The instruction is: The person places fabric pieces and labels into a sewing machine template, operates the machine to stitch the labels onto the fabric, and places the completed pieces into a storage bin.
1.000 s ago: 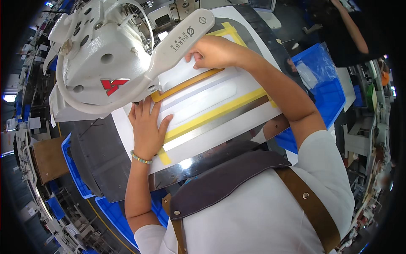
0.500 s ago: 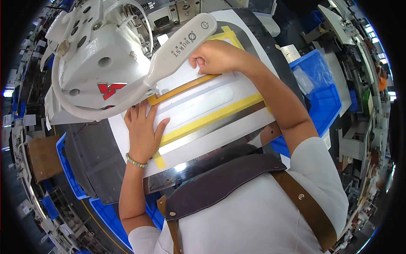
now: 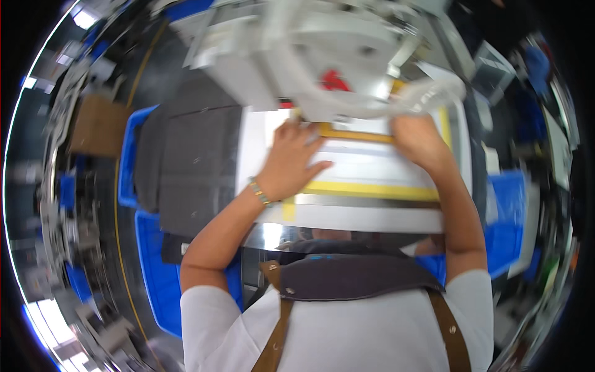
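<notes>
My left hand (image 3: 290, 162) lies flat, fingers spread, on the left part of a white sheet (image 3: 359, 162), its fingertips near the left end of an orange strip (image 3: 359, 135). Around my left wrist is a beaded bracelet (image 3: 260, 192). My right hand (image 3: 421, 141) is curled at the strip's right end. Its fingertips are blurred and partly behind the pale lever arm (image 3: 427, 96) of a white sewing machine (image 3: 297, 56), so what they hold, if anything, cannot be made out. Yellow tape (image 3: 372, 190) runs across the sheet nearer to me.
The machine head overhangs the sheet's far side. A dark side table (image 3: 198, 155) adjoins on the left. Blue bins stand on the left (image 3: 149, 266) and right (image 3: 505, 217). A shiny metal edge (image 3: 273, 234) lies between the sheet and my body.
The whole view has turned and shifted, so machine and sheet appear farther right and straighter. My left hand stays flat on the sheet; my right hand stays curled by the strip, now blurred.
</notes>
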Available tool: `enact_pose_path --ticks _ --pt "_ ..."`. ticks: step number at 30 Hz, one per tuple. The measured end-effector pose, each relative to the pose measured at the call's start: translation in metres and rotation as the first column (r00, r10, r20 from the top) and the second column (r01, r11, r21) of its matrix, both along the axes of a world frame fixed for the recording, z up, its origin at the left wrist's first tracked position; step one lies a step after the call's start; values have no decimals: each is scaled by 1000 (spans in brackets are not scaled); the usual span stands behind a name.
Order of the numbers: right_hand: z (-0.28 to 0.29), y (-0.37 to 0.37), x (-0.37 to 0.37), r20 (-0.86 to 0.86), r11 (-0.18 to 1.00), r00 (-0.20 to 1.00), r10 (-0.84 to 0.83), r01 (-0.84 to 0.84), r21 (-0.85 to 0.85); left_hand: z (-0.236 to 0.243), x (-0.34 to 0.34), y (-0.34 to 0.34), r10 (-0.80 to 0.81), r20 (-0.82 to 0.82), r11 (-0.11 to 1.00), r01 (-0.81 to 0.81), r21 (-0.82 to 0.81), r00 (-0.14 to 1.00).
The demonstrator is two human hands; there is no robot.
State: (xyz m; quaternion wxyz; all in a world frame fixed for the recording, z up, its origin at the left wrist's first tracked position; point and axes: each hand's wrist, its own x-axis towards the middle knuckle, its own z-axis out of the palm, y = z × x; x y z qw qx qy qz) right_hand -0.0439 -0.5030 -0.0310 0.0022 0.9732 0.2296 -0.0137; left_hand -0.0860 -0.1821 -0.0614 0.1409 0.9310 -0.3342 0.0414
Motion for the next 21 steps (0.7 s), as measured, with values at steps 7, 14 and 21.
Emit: enact_pose_path --ticks 7,14,21 --pt "9 -35 4 -129 816 987 -94 150 558 21 2 66 198 203 977 -176 -123 959" --pt "31 -69 10 -56 860 986 -155 162 485 14 21 308 812 312 549 -827 -123 493" --pt "37 -73 4 -40 875 993 -111 117 471 -40 29 360 852 115 520 -852 -69 511"
